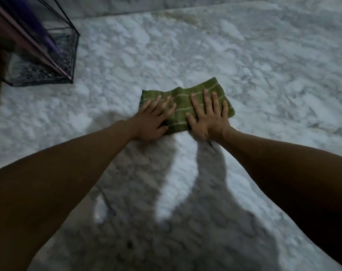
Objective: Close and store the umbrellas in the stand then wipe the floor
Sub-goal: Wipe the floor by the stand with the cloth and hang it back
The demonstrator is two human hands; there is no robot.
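A green cloth (pixel 180 103) with thin pale stripes lies folded on the white marble floor (pixel 264 65). Both my hands press flat on it with fingers spread. My left hand (pixel 153 119) covers its left part and my right hand (pixel 208 116) its right part. At the upper left stands a black wire umbrella stand (pixel 73 55). Inside it lean a closed purple umbrella (pixel 40 28) and a closed dusky-pink one (pixel 27 41), tips down at the stand's base.
A marble step or skirting (pixel 205 2) runs along the far edge of the floor. My arms cast dark shadows on the floor in front of me. Open marble floor stretches to the right and beyond the cloth.
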